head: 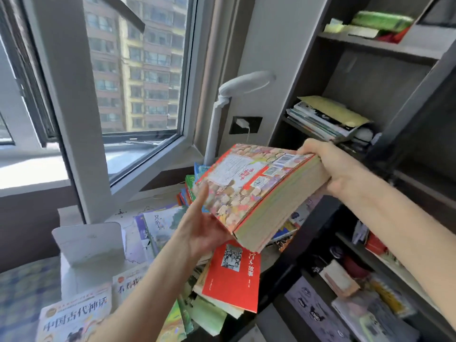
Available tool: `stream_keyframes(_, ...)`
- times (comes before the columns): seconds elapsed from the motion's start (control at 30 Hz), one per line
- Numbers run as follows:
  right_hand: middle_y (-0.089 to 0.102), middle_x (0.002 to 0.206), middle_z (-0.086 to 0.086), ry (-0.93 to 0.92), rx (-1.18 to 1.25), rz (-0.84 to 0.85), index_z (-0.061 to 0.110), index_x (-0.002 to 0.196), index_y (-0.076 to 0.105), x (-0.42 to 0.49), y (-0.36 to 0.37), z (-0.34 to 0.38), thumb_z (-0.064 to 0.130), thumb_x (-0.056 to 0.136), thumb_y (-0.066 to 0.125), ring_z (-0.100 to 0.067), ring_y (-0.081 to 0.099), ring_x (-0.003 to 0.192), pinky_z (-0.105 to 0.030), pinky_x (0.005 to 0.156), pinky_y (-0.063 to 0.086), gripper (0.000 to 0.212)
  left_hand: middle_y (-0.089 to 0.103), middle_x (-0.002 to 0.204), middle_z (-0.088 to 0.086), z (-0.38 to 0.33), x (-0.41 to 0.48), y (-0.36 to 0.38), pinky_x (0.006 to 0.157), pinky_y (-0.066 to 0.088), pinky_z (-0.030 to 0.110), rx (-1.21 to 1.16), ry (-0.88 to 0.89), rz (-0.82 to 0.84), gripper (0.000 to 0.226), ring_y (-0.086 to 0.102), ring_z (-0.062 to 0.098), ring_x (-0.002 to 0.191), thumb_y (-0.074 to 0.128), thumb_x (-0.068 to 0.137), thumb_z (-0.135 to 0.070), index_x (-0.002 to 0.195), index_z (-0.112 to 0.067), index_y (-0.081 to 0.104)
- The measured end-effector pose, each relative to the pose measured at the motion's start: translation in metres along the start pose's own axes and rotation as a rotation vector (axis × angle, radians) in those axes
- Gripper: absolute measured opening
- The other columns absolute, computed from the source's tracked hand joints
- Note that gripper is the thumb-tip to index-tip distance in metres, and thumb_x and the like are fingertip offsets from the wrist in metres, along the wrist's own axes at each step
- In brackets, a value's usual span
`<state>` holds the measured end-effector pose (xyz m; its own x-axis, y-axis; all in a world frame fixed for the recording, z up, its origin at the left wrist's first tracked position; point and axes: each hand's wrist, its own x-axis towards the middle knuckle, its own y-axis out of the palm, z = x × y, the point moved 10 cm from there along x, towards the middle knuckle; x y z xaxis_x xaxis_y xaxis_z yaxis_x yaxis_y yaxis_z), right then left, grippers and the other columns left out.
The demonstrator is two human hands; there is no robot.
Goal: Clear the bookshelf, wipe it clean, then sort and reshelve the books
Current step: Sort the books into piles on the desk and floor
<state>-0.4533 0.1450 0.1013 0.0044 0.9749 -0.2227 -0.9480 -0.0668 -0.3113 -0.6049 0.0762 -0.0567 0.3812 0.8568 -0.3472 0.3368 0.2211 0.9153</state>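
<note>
at the far left we see the window (138, 70) and, below it, the desk (148, 196), where a white stand (91, 245) rises beside a loose heap of books (158, 225) lying flat and overlapping, with a red book (232, 275) on top at the near edge. we take that heap for what is already off the shelves. moving right, our left hand (204, 225) is spread flat, palm up, under the near corner of a thick stack of books (256, 191), propping it rather than clutching it. the stack hangs tilted in the air above the heap, between desk and shelves, resting on neither. our right hand (328, 166) clamps the far end of the stack, fingers curled around its thickness. at the far right stands the bookshelf (380, 46): a flat pile of magazines (325, 117) lies on the middle board, and the top and lower boards hold more clutter. so we judge the clearing well under way but unfinished. wiping, sorting and reshelving are all yet to come, and we see no cloth.
</note>
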Motion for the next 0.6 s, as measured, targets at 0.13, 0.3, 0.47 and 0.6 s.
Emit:
stream_keyframes(0.13, 0.056, 0.048, 0.002, 0.02, 0.019, 0.125, 0.017, 0.051, 0.061, -0.039, 0.018, -0.045, 0.019, 0.082, 0.057, -0.012, 0.051, 0.038, -0.018, 0.041, 0.043, 0.031, 0.071, 0.102, 0.02, 0.018, -0.028, -0.037, 0.064, 0.059, 0.052, 0.032, 0.051, -0.134, 0.043, 0.072, 0.035, 0.077, 0.067, 0.077, -0.032, 0.108, -0.003, 0.067)
stream_keyframes(0.3, 0.058, 0.07, -0.003, 0.139, 0.03, 0.322, 0.02, 0.085, 0.057, -0.073, 0.029, -0.124, 0.024, 0.085, 0.053, -0.015, 0.055, 0.055, -0.027, 0.052, 0.047, 0.005, 0.07, 0.108, 0.02, 0.038, -0.06, -0.084, 0.083, 0.055, 0.049, 0.156, 0.201, -0.294, 0.038, 0.07, 0.034, 0.091, 0.067, 0.077, -0.024, 0.109, -0.005, 0.065)
stream_keyframes(0.47, 0.062, 0.114, 0.003, -0.044, -0.401, 0.359, 0.034, 0.125, 0.051, -0.095, -0.005, -0.194, 0.033, 0.087, 0.061, -0.014, 0.062, 0.098, -0.037, 0.092, 0.05, 0.04, 0.074, 0.091, 0.016, 0.089, -0.082, -0.107, 0.071, 0.058, 0.043, 0.313, 0.254, -0.457, 0.027, 0.072, 0.029, 0.069, 0.062, 0.077, -0.015, 0.102, -0.006, 0.065)
stream_keyframes(0.6, 0.044, 0.141, 0.017, -0.313, -0.709, 0.569, 0.04, 0.142, 0.036, -0.156, 0.002, -0.223, 0.066, 0.082, 0.053, -0.008, 0.044, 0.13, -0.03, 0.103, 0.038, 0.067, 0.073, 0.094, 0.016, 0.155, -0.076, -0.146, 0.056, 0.059, 0.039, 0.422, 0.235, -0.741, 0.042, 0.071, 0.026, 0.061, 0.071, 0.076, -0.014, 0.116, -0.005, 0.059)
